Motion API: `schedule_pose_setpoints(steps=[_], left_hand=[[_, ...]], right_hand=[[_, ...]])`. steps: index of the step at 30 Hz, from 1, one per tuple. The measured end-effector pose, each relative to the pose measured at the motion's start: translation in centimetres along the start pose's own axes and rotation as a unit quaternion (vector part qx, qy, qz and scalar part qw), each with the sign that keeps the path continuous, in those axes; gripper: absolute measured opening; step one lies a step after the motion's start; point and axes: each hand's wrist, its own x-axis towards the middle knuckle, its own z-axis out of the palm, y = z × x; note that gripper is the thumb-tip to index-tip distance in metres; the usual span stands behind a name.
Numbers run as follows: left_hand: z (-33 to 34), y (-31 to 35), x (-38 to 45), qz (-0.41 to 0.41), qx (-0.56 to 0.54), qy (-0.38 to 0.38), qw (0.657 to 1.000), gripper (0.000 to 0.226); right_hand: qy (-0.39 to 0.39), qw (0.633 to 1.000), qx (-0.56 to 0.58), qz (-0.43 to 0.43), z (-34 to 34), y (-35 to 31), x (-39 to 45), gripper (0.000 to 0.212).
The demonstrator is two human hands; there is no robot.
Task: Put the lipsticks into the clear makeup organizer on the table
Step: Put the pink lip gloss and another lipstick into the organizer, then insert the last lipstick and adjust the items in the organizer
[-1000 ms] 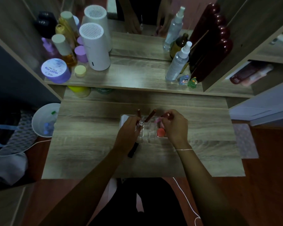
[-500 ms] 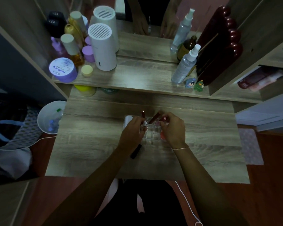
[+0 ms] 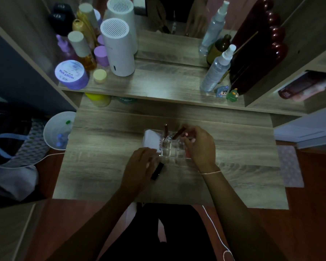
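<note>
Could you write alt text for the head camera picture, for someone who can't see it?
Seen from above, a person's two hands work at a clear makeup organizer on a wooden table: the right hand sits over its right side, the left hand beside a dark lipstick lying on the table. Two reddish lipsticks stand in the organizer; bottles crowd the shelf behind.

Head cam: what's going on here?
A person at a wooden vanity table is filling a clear makeup organizer with lipsticks. Two dark red lipsticks already stand in its back compartments. The right hand is over the organizer's right side, pinching a small item at its fingertips. The left hand rests on a black tube lying on the table in front of the organizer.
</note>
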Motion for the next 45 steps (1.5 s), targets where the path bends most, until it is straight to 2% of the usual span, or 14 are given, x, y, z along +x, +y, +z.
schedule_pose_setpoints(steps=[3, 6, 9, 13, 18, 25, 33, 39, 45], left_hand=[[-0.5, -1.4, -1.1, 0.007, 0.016, 0.001, 1.000, 0.029], [-0.6, -2.3, -1.8, 0.007, 0.041, 0.021, 0.999, 0.028], [0.0, -3.4, -2.2, -0.006, 0.088, -0.002, 0.996, 0.036], [0.9, -4.8, -3.1, 0.009, 0.143, -0.045, 0.989, 0.045], [1.7, -5.7, -2.9, 0.001, 0.173, -0.105, 0.979, 0.053], [2.1, -6.7, -3.3, -0.014, 0.191, -0.130, 0.973, 0.055], [2.2, -6.5, -3.2, -0.015, 0.195, -0.113, 0.974, 0.054], [2.2, -6.5, -3.3, -0.015, 0.187, -0.107, 0.976, 0.055], [2.3, -6.7, -3.3, -0.008, 0.182, -0.100, 0.978, 0.055]], right_hand=[[0.044, 0.999, -0.008, -0.026, -0.3, -0.2, -1.7, 0.025], [0.068, 0.997, 0.014, -0.022, 0.3, -0.4, -3.5, 0.011], [0.000, 1.000, 0.007, -0.019, 1.9, -0.1, -5.2, 0.007], [-0.124, 0.990, -0.031, -0.059, 4.8, 0.5, -6.8, 0.017], [-0.201, 0.974, -0.053, -0.084, 7.0, 1.0, -7.4, 0.028], [-0.196, 0.979, -0.050, -0.037, 8.0, 1.3, -7.9, 0.038], [-0.170, 0.981, 0.054, 0.071, 8.6, 0.1, -8.6, 0.028], [-0.164, 0.981, 0.091, 0.054, 8.2, -0.1, -9.0, 0.025], [-0.132, 0.985, 0.109, 0.028, 6.7, 0.1, -8.7, 0.041]])
